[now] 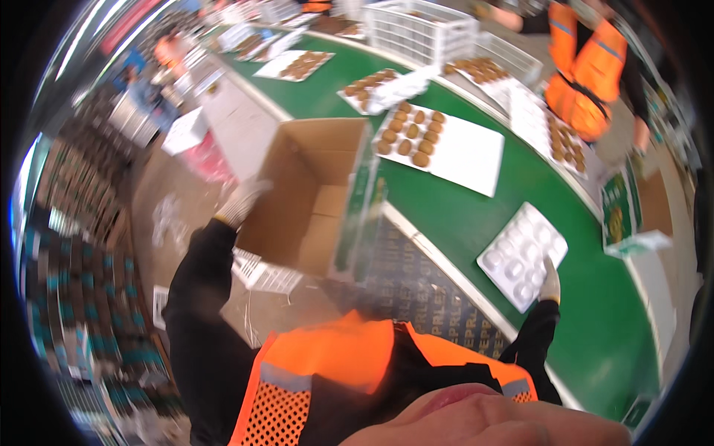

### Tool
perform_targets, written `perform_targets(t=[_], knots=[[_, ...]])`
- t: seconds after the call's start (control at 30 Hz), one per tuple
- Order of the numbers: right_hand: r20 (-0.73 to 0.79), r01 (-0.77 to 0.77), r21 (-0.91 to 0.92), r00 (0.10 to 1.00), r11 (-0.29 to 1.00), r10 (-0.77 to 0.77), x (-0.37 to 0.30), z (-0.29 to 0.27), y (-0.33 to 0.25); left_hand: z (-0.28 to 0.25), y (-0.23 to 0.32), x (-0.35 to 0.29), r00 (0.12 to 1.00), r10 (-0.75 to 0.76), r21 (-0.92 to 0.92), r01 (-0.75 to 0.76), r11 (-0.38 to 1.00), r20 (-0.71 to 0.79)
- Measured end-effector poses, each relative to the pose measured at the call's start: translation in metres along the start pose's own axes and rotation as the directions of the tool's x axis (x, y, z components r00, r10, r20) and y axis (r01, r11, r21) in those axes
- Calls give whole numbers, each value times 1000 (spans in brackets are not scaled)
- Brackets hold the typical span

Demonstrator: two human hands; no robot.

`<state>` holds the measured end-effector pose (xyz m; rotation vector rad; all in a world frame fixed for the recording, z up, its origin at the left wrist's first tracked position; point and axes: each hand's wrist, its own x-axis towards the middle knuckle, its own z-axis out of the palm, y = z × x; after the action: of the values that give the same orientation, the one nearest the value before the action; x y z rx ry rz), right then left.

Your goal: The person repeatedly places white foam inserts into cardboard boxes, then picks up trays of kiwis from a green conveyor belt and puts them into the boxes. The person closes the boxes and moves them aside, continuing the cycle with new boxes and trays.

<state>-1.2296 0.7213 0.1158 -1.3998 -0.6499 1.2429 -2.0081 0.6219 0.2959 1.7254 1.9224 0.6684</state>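
Your left hand (242, 201), in a pale work glove, lay against the outer wall of the open cardboard box (312, 197) at the centre of the frame. The palm pressed the brown side; whether the fingers curled over an edge could not be told. Your right hand (550, 284), also gloved, sat at the lower right, pinching the near edge of an empty white moulded tray (520, 256) that rested on the green conveyor belt (461, 215). The fingers looked closed narrowly on that rim.

That tray looked thin and light, and I judged it would flex if you lifted it by one corner. Its cups were empty, so nothing could spill, but the rim would probably buckle under a hard squeeze. A hold along the middle of a long edge, or a hand spread beneath it, seemed the safer grip. The box looked stiff but light, with its flaps standing open. Its walls would bow under a one-handed push, so the folded corners or the bottom edge seemed better places to hold.

Above the box, toward the upper middle, a white tray of brown fruit (435, 141) lay on the belt, only partly filled. More filled trays ran on toward the top of the frame. A co-worker in an orange vest (587, 70) stood at the upper right beside white plastic crates (416, 30).
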Motion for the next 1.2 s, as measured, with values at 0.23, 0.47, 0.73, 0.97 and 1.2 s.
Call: perform_targets(t=[0.23, 0.47, 0.73, 0.97, 1.2], knots=[[-166, -12, -188, 986, 982, -20, -72, 44, -7, -24, 13, 23, 941, 334, 246, -335, 910, 47], [-66, 91, -17, 994, 996, -92, -146, 78, -43, -39, -2, 37, 846, 514, 261, -532, 805, 138], [-74, 350, 24, 935, 936, -348, -268, 189, -191, -45, 61, 24, 977, 0, -566, 124, 815, 215], [383, 457, -54, 831, 888, -404, -292, 384, -240, 6, 68, 5, 985, -158, -860, 16, 511, -76], [509, 259, -560, 857, 787, 80, -295, 472, -212, 27, 86, 2, 993, -119, -982, 16, 188, -6]])
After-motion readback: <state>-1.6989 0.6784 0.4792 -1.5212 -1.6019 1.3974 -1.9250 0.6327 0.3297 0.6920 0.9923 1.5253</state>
